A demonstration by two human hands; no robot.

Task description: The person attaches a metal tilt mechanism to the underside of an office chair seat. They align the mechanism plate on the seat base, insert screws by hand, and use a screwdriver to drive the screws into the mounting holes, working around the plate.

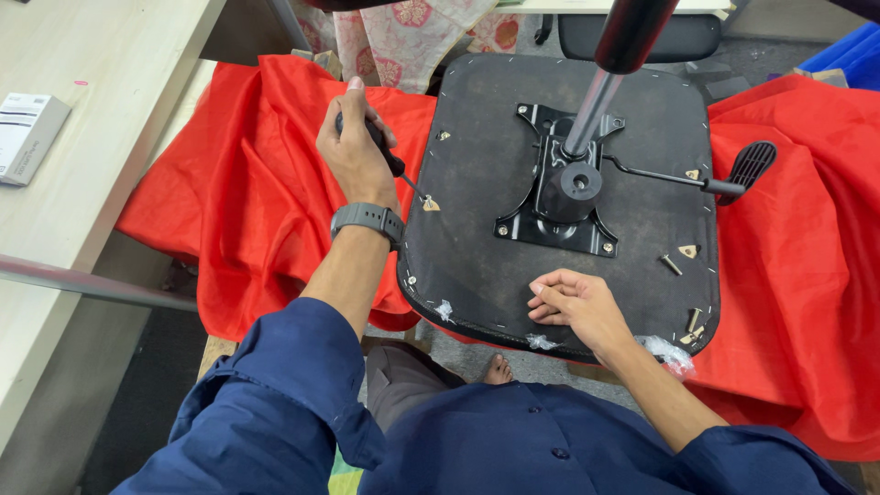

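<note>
An upturned black chair seat [477, 247] lies on a red cloth [247, 211]. A black metal mechanism plate [559, 197] with a grey gas cylinder [591, 110] and a lever with a paddle handle [752, 165] is fixed to its middle. My left hand [356, 151] grips a black-handled screwdriver [396, 167], its tip at a small bracket near the seat's left edge. My right hand [573, 302] rests on the seat's near edge with fingers curled and holds nothing. Loose screws [672, 264] lie on the seat at the right.
A pale wooden desk [92, 137] with a small white box [27, 136] stands to the left, a metal bar [82, 282] below it. Patterned fabric [403, 32] and another chair's base [642, 37] lie beyond the seat. A blue object [852, 55] sits at the far right.
</note>
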